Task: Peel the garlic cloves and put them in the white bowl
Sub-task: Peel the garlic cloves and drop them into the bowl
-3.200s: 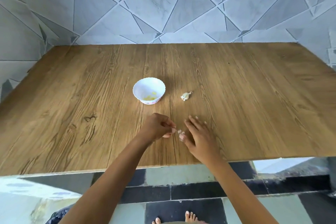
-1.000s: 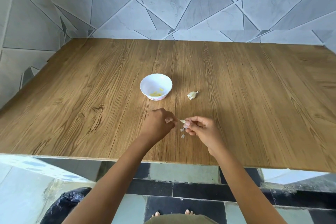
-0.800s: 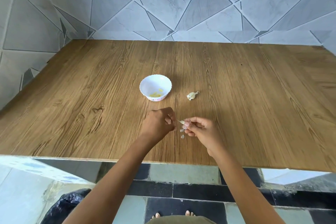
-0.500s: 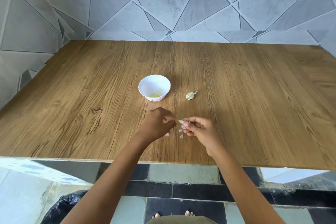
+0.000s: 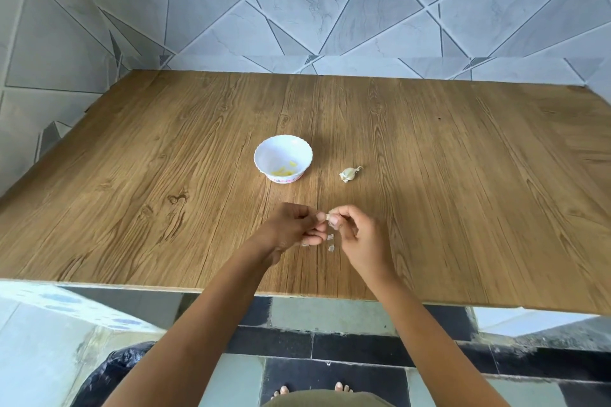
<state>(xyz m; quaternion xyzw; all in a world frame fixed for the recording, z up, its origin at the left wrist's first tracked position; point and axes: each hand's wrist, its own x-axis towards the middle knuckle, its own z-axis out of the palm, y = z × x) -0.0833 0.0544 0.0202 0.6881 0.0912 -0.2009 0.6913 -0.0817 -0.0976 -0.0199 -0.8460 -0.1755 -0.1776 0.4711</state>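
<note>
The right hand [image 5: 358, 235] and left hand [image 5: 294, 228] meet, both curled, pinching 1 garlic clove [image 5: 329, 217] between fingertips. The white bowl [image 5: 264, 155] stands beyond the grip, leftward; peel scraps [image 5: 331, 247] lie just beneath.

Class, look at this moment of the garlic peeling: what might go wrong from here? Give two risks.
The small garlic clove, pinched between the fingertips of the left hand and right hand, may slip and drop onto the table. Loose skin scraps beneath the hands could cling to it and end up in the white bowl.
</note>
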